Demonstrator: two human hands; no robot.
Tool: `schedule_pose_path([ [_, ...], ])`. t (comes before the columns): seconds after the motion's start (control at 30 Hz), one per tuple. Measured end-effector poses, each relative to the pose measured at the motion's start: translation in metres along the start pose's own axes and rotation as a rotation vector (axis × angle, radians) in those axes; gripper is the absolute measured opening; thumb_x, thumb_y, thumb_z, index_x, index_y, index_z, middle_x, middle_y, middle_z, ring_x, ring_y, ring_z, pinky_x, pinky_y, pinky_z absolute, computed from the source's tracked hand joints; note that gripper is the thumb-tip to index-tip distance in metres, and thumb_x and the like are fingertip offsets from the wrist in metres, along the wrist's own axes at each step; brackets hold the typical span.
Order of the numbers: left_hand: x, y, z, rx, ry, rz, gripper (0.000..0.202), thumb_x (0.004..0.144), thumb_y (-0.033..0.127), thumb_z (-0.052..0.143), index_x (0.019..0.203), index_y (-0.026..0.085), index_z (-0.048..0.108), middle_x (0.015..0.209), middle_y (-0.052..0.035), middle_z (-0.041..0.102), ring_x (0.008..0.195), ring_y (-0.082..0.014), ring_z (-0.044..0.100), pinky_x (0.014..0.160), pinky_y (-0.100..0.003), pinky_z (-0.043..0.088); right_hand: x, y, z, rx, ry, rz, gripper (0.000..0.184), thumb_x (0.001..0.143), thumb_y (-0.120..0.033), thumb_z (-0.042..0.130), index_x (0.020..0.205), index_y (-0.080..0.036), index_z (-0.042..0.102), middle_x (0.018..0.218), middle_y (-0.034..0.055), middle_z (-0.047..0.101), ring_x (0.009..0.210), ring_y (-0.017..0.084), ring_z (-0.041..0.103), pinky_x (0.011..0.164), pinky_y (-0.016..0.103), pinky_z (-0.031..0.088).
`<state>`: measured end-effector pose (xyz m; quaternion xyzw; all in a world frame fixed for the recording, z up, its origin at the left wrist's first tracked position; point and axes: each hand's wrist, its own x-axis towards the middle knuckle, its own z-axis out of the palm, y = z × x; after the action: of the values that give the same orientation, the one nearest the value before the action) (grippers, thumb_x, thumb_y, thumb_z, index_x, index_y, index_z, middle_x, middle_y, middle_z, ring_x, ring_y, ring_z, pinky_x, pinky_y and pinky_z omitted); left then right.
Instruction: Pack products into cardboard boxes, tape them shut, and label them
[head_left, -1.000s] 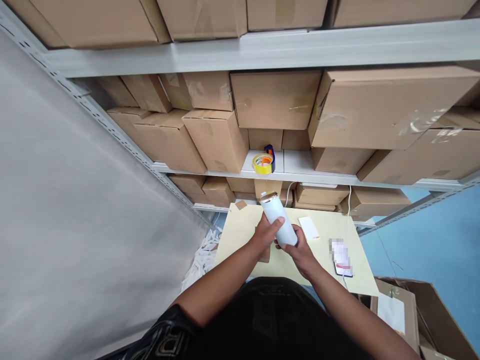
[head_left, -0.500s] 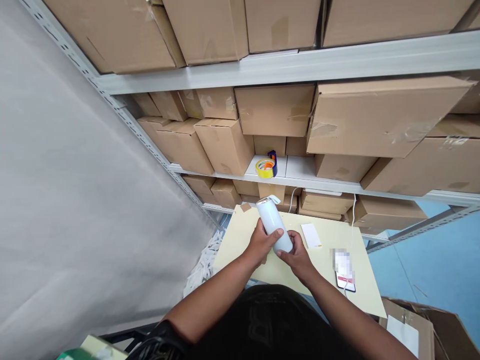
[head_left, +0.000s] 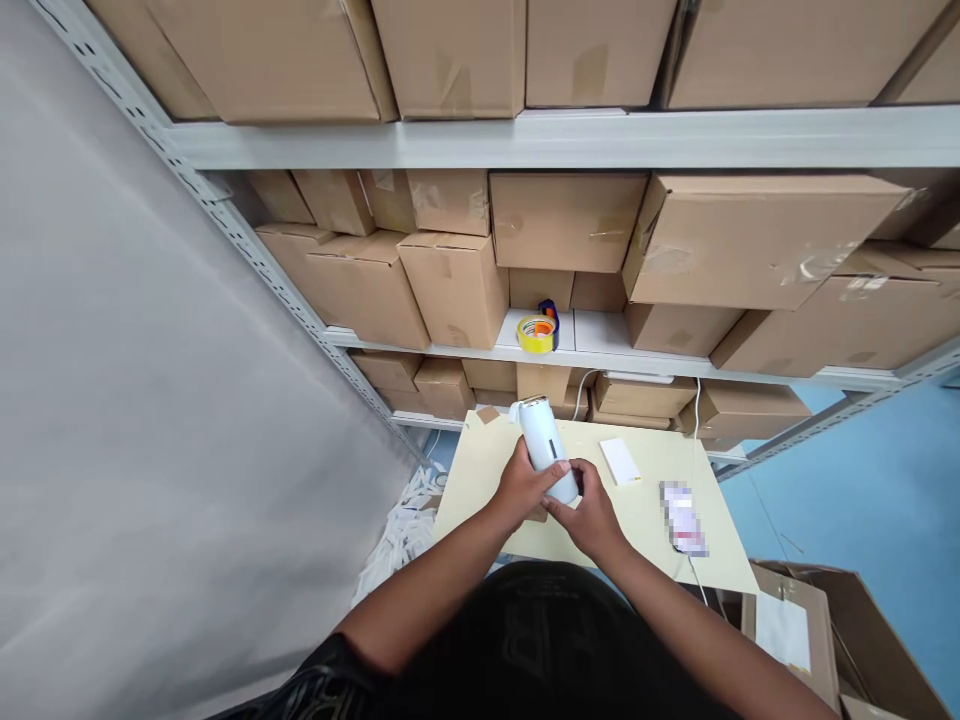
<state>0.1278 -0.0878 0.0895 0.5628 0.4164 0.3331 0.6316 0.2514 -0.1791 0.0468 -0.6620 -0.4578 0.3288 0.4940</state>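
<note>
Above the table I hold a pale blue, bottle-shaped cylinder (head_left: 541,436), tilted, with its metallic-looking top pointing away from me. A small loop or tab sticks out to the left at its top, and a narrow dark slot shows on its side. My left hand (head_left: 525,482) is wrapped round the lower left of it, thumb across the front. My right hand (head_left: 591,508) grips its bottom end from the right, thumb under the base. A small brown piece, perhaps cardboard, shows in part beneath my left hand.
The cream table (head_left: 480,470) carries a flat white box (head_left: 619,461) and a phone (head_left: 683,520) on a cable. Behind it, shelves hold many cardboard boxes (head_left: 454,285) and a yellow tape roll (head_left: 537,335). An open carton (head_left: 862,620) stands right, shredded paper (head_left: 394,540) left.
The cylinder has been turned about its length: its loop went from the right side to the left, and the dark slot came into view. Both hands still hold it. The camera view shifted slightly.
</note>
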Motion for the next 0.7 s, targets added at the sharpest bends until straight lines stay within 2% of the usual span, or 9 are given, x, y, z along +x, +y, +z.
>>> schedule_pose_path([
  [0.13,0.001,-0.014,-0.019,-0.172,-0.049,-0.035,0.05,0.075,0.035,0.077,0.118,0.021,0.053,0.101,-0.0038,0.067,0.093,-0.0228,0.066,0.081,-0.036,0.055,-0.003,-0.003,0.004,-0.093,-0.001,-0.121,0.054,0.084,-0.054,0.074,0.125,-0.025,0.054,0.121,0.0112,0.062,0.111,0.03,0.061,0.098,0.048,0.051],
  [0.2,0.001,-0.017,-0.029,-0.303,-0.183,-0.075,0.054,0.073,0.031,0.075,0.121,0.021,0.053,0.107,-0.0062,0.069,0.095,-0.024,0.068,0.086,-0.04,0.055,0.006,-0.007,0.0,0.008,0.024,-0.078,0.044,0.092,-0.057,0.063,0.122,-0.025,0.058,0.122,0.0113,0.063,0.114,0.029,0.061,0.101,0.047,0.05],
  [0.27,-0.001,-0.017,-0.038,-0.438,-0.359,-0.136,0.059,0.069,0.03,0.075,0.123,0.021,0.052,0.112,-0.0098,0.07,0.094,-0.0265,0.071,0.087,-0.044,0.056,0.019,-0.014,-0.004,0.155,0.023,0.024,0.045,0.095,-0.061,0.056,0.12,-0.024,0.061,0.118,0.0108,0.067,0.111,0.028,0.064,0.099,0.046,0.051],
  [0.37,-0.004,-0.017,-0.049,-0.568,-0.586,-0.217,0.066,0.068,0.034,0.077,0.127,0.02,0.052,0.115,-0.0147,0.07,0.095,-0.0307,0.073,0.085,-0.049,0.056,0.035,-0.03,-0.006,0.356,-0.151,0.141,0.051,0.094,-0.064,0.054,0.119,-0.022,0.064,0.089,0.0064,0.069,0.079,0.023,0.066,0.074,0.039,0.057],
  [0.47,-0.005,-0.019,-0.055,-0.594,-0.716,-0.251,0.073,0.068,0.039,0.081,0.132,0.02,0.051,0.116,-0.0163,0.07,0.099,-0.0334,0.072,0.085,-0.05,0.056,0.04,-0.046,0.002,0.485,-0.281,0.181,0.051,0.093,-0.064,0.056,0.118,-0.021,0.064,0.066,-0.0008,0.06,0.049,0.015,0.048,0.045,0.03,0.043],
  [0.5,-0.004,-0.02,-0.056,-0.585,-0.721,-0.245,0.074,0.069,0.042,0.082,0.133,0.02,0.051,0.118,-0.0164,0.069,0.101,-0.0338,0.071,0.086,-0.05,0.056,0.039,-0.049,0.006,0.502,-0.253,0.171,0.049,0.091,-0.063,0.06,0.117,-0.021,0.064,0.067,-0.0015,0.06,0.047,0.014,0.045,0.042,0.028,0.039],
  [0.57,-0.003,-0.026,-0.057,-0.537,-0.647,-0.175,0.072,0.074,0.05,0.082,0.133,0.021,0.051,0.122,-0.0161,0.067,0.109,-0.0335,0.068,0.091,-0.048,0.054,0.039,-0.052,0.014,0.48,-0.112,0.11,0.048,0.084,-0.059,0.071,0.113,-0.022,0.063,0.077,0.0006,0.065,0.055,0.015,0.051,0.046,0.027,0.042],
  [0.63,-0.001,-0.032,-0.056,-0.453,-0.506,-0.056,0.073,0.075,0.052,0.084,0.132,0.021,0.052,0.129,-0.0148,0.063,0.117,-0.0321,0.064,0.096,-0.046,0.051,0.041,-0.052,0.023,0.405,0.061,0.032,0.049,0.075,-0.054,0.081,0.108,-0.022,0.063,0.091,0.0032,0.069,0.074,0.018,0.061,0.063,0.03,0.052],
  [0.7,0.0,-0.039,-0.054,-0.37,-0.375,0.028,0.076,0.069,0.048,0.09,0.13,0.022,0.052,0.131,-0.0128,0.062,0.118,-0.0304,0.061,0.098,-0.043,0.05,0.044,-0.049,0.031,0.339,0.173,0.005,0.053,0.069,-0.052,0.087,0.106,-0.023,0.061,0.099,0.0044,0.07,0.09,0.022,0.064,0.079,0.035,0.054],
])
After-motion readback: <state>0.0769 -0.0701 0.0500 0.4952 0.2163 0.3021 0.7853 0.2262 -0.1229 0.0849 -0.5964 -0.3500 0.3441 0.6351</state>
